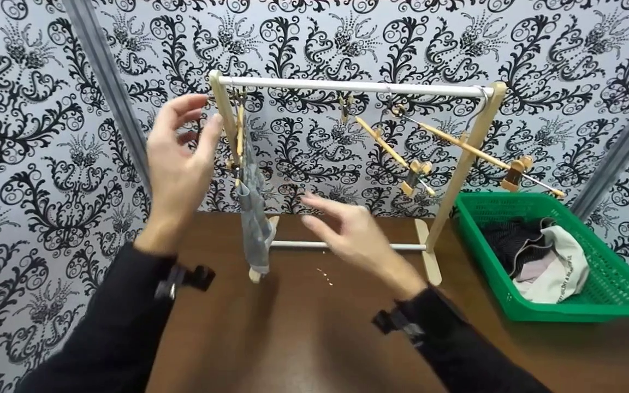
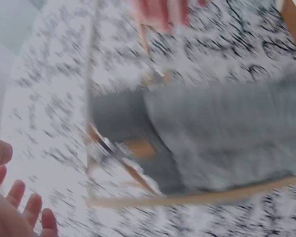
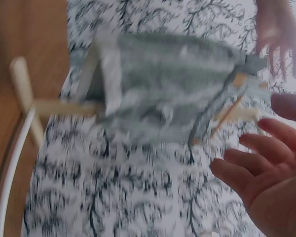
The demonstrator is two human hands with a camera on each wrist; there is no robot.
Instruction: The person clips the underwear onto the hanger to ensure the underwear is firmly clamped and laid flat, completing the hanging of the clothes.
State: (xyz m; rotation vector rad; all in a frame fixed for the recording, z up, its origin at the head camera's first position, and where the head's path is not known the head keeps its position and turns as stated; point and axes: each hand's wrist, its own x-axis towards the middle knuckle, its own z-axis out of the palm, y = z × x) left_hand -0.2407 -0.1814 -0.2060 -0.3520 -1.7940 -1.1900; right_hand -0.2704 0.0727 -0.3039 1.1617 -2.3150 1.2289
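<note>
A grey garment (image 1: 254,218) hangs from a wooden clip hanger (image 1: 240,131) at the left end of the rack's white rail (image 1: 303,83). The left hand (image 1: 181,158) is raised just left of that hanger, fingers relaxed and apart from it, holding nothing. Lower down, to the right of the garment, the right hand (image 1: 350,232) is in the air with loose fingers and nothing in them. In the left wrist view the garment (image 2: 227,133) is blurred, with the left hand (image 2: 15,207) at the lower left. The right wrist view shows the garment (image 3: 158,84) beside the right hand (image 3: 271,168).
Two bare clip hangers, one (image 1: 383,143) near the rail's middle and one (image 1: 470,147) farther right, hang from the rack. At the right, a green basket (image 1: 484,273) holds dark, pink and white cloths. The rack's wooden feet (image 1: 428,262) stand on the brown table (image 1: 292,327).
</note>
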